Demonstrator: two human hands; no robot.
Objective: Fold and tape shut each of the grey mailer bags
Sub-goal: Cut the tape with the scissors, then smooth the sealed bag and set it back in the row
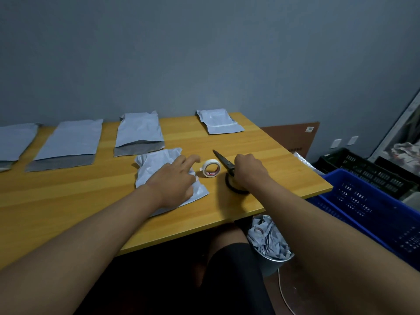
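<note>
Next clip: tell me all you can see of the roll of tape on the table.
The roll of tape is a small white ring with a red and dark printed label inside its core. It stands on edge, tilted, on the wooden table, between the crumpled mailer bag and the scissors. A short tab seems to stick out on its left. The left hand reaches toward it, fingertips close; contact cannot be told.

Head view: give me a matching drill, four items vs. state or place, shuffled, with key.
Items:
1. tape roll
2. scissors
3. folded mailer bag
4. crumpled mailer bag

States:
A. under the left hand
B. far right of the table, untouched
C. handles under the right hand
D. standing on edge between the hands

Pairs: 1-D, 2-C, 3-B, 4-A
</note>
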